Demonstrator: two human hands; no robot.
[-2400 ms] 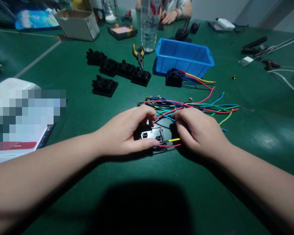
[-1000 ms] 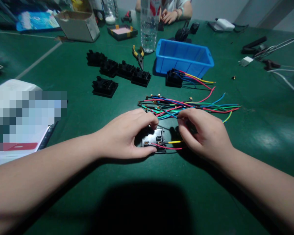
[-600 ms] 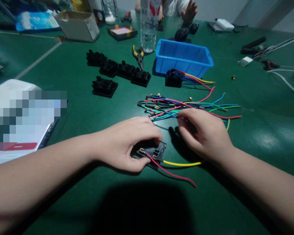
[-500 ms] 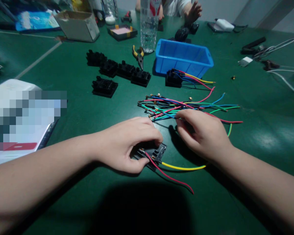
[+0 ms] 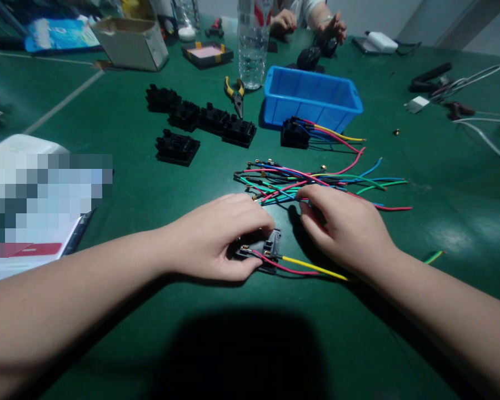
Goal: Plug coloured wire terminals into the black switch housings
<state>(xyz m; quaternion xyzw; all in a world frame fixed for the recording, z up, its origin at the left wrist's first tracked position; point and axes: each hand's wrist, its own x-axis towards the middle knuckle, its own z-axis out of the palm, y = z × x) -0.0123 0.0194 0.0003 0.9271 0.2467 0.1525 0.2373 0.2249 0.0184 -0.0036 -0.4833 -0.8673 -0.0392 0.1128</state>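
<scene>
My left hand (image 5: 216,239) presses down on a black connector block (image 5: 270,248) lying on the green table. A yellow wire (image 5: 314,268) and a red wire (image 5: 294,271) are plugged into the block and trail right under my right wrist. My right hand (image 5: 348,230) rests just right of the block, its fingers pinched at the near edge of a loose bundle of coloured wires (image 5: 304,179). A green wire's end (image 5: 435,256) sticks out behind that wrist.
A blue bin (image 5: 312,100) stands behind the bundle, with a wired black block (image 5: 295,133) in front of it. More black blocks (image 5: 200,115), pliers (image 5: 235,94), a water bottle (image 5: 252,50) and a cardboard box (image 5: 129,39) lie further back. Another person's hands (image 5: 333,26) work at the far edge.
My left hand pulled the block towards me, turned it, then slid it back up. The yellow and red wires swung out to the right. My right hand drew a green wire from the bundle.
</scene>
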